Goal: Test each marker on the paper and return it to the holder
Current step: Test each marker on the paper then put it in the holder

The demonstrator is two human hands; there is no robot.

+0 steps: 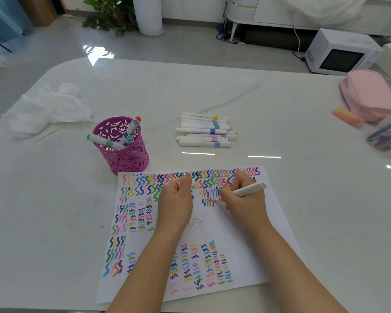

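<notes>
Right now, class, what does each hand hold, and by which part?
Right hand grips a white marker near its tip. Left hand rests curled on paper; whether it holds anything cannot be told.

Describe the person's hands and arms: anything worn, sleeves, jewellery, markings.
The left hand and right hand are bare: no gloves, rings, watch or bracelets visible. Both forearms are uncovered down to the picture's lower edge, so no sleeve shows. No markings can be made out on the fingers.
</notes>
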